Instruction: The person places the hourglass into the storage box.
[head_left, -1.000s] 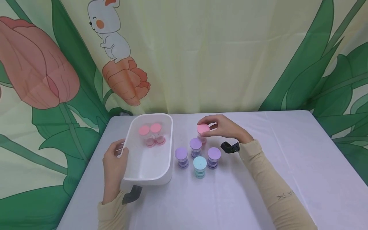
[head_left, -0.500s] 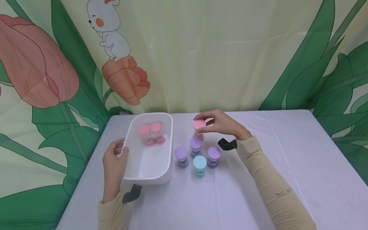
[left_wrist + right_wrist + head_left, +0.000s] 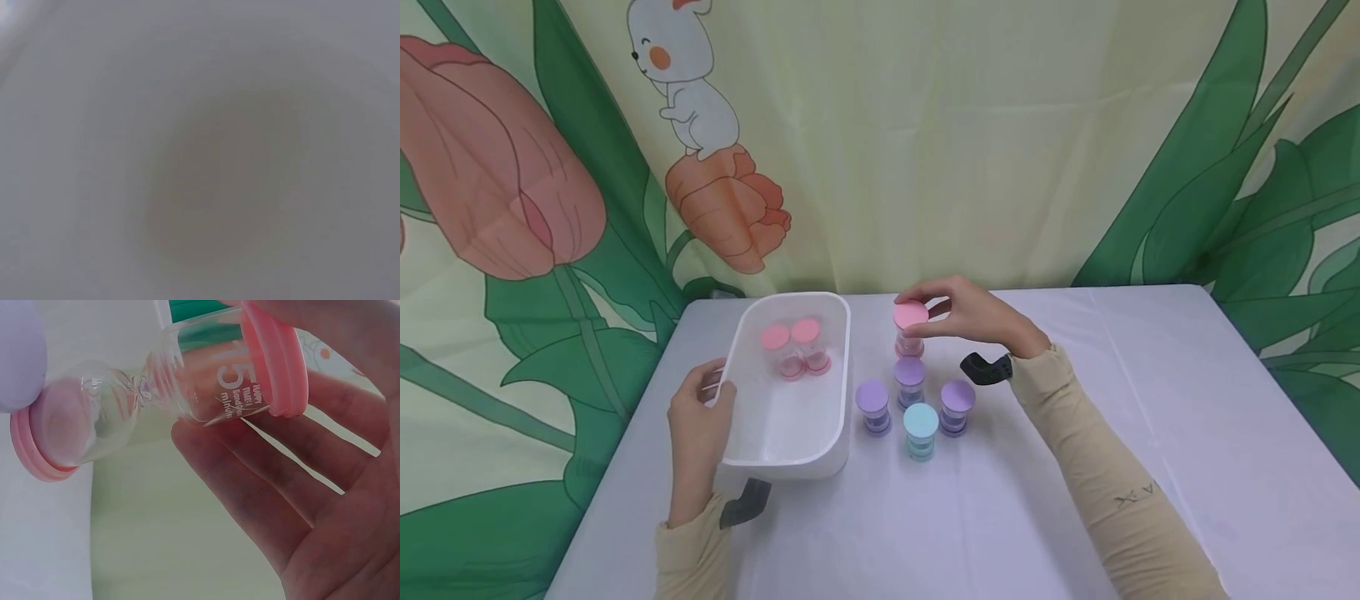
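My right hand [image 3: 973, 317] pinches a pink-capped sand timer [image 3: 911, 315] by its upper end, behind the purple timers. In the right wrist view the clear glass body [image 3: 206, 375] reads "15", with pale pink sand at the far end and a purple cap [image 3: 22, 353] close by. My left hand [image 3: 700, 425] grips the left rim of a white plastic bin [image 3: 775, 429]. Two pink sand timers, the left one [image 3: 777, 337] and the right one [image 3: 807, 332], are inside it toward the back. The left wrist view is a grey blur.
Right of the bin stand three purple sand timers: a back one [image 3: 910, 372], a left one [image 3: 872, 396] and a right one [image 3: 957, 396]. A light blue timer [image 3: 921, 421] stands in front of them. A printed curtain [image 3: 925, 167] hangs behind the white-covered table [image 3: 880, 533].
My right hand has moved the pink sand timer left and toward the back, away from the purple ones. The left hand and the bin stay in place.
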`<action>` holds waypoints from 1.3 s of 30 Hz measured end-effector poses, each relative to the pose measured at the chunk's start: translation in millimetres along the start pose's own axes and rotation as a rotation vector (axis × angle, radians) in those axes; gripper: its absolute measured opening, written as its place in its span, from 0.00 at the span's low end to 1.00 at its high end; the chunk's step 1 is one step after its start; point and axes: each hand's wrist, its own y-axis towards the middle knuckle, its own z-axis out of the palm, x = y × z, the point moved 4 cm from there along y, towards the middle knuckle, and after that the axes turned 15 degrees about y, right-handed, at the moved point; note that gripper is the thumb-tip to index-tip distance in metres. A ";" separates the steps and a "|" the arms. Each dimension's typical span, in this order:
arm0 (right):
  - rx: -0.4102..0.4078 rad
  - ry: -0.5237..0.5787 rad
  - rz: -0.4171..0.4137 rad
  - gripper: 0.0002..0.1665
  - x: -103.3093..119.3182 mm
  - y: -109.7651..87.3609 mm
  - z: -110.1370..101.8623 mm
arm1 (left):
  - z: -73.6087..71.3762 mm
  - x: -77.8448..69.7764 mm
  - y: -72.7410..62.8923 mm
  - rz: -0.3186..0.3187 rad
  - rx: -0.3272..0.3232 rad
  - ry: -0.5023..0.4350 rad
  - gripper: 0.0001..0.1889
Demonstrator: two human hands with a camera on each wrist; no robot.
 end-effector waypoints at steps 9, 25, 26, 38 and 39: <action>0.003 -0.018 -0.028 0.25 9.3 6.2 2.2 | -0.1 -1.2 0.9 -0.001 -0.007 -0.001 0.21; 0.006 -0.007 -0.111 0.21 28.1 18.2 8.3 | 0.6 -1.9 -0.4 0.020 -0.026 0.011 0.21; 0.010 -0.007 -0.118 0.21 29.7 19.9 9.4 | 0.4 -1.7 -0.2 0.020 -0.026 0.012 0.21; 0.030 -0.004 -0.162 0.19 46.4 33.6 22.9 | 0.9 -1.4 -0.3 0.015 -0.029 0.009 0.21; 0.034 -0.002 -0.163 0.19 46.8 34.7 24.9 | 0.6 -1.5 -0.5 0.013 -0.029 0.010 0.21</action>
